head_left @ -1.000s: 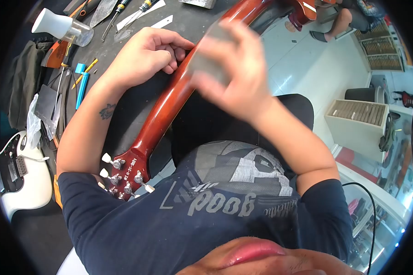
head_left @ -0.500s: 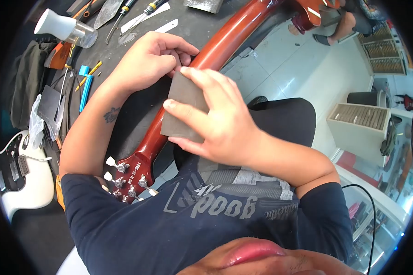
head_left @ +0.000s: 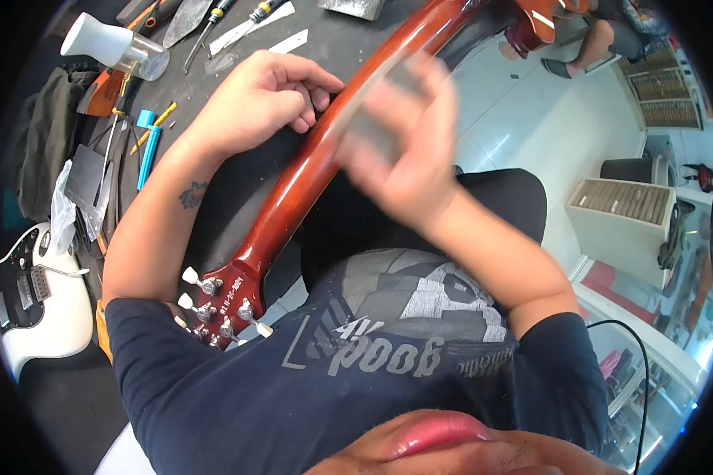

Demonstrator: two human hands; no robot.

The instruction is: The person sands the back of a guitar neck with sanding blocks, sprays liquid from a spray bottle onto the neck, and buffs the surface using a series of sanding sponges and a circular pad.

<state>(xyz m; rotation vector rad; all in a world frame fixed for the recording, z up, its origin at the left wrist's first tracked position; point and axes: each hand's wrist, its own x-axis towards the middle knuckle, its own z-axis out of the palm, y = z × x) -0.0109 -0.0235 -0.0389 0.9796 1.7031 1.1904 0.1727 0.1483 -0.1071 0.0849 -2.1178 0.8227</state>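
A glossy red-brown guitar neck [head_left: 301, 170] runs diagonally, back side up, to its headstock [head_left: 234, 289] with metal tuners at lower left. My right hand [head_left: 412, 142], smeared by motion, lies over the neck's right side with a flat grey sanding pad [head_left: 379, 142] under its fingers. The pad is blurred and mostly covered by the hand. My left hand [head_left: 269, 99] is loosely closed at the neck's left edge. Its index fingertip meets the edge, the other fingers are curled, and nothing shows inside them.
On the dark bench lie a clear bottle with a white top [head_left: 115, 47], a blue string winder [head_left: 148, 150], a yellow pencil [head_left: 154, 127] and screwdrivers [head_left: 253, 20]. A white electric guitar [head_left: 51, 313] is at left. Beyond the tiled floor stands a white cabinet [head_left: 614, 229]; another person's leg [head_left: 594, 51] shows behind.
My right hand has slid up and right along the neck with the sanding pad, uncovering the neck's lower stretch. My left hand has barely moved.
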